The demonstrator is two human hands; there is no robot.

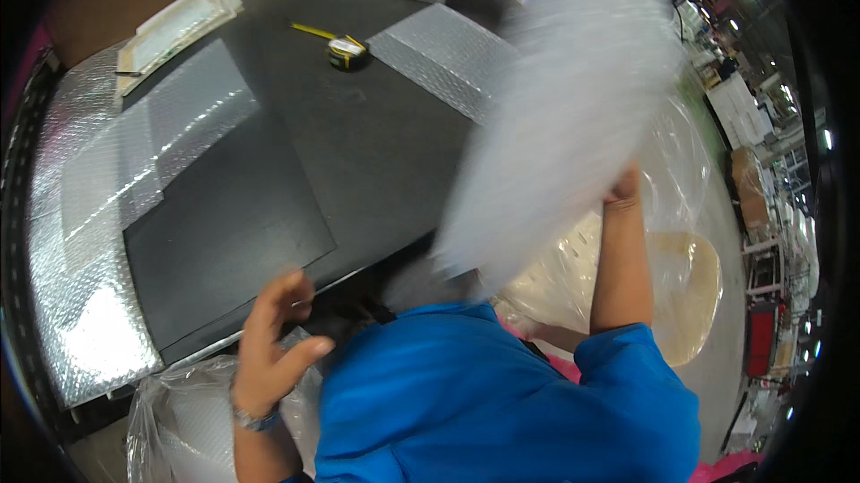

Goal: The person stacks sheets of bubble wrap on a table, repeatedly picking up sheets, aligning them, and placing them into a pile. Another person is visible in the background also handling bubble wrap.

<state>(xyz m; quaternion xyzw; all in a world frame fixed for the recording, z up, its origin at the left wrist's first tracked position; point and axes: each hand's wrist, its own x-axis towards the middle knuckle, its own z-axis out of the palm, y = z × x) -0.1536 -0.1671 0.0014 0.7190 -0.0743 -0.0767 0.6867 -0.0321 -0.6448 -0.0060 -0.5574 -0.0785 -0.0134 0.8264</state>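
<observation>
A large sheet of bubble wrap (555, 125), smeared by motion, hangs up at the right, with my right hand (624, 187) closed on its lower right edge. Most of that hand's fingers are behind the sheet. My left hand (282, 331), a watch on its wrist, is held off the table's front edge with thumb and fingers apart and nothing in it. Closest to it on the dark table (376, 133) lies a flat black sheet (224, 232). Pieces of bubble wrap (193, 93) overlap that sheet's far left side.
A tape measure (348, 53) lies with some tape drawn out, beside another bubble wrap piece (448, 57). Silvery bubble foil (90, 304) covers the table's left end. A stack of papers (179, 30) sits at the back left. Clear plastic bags (555, 277) stand right of the table.
</observation>
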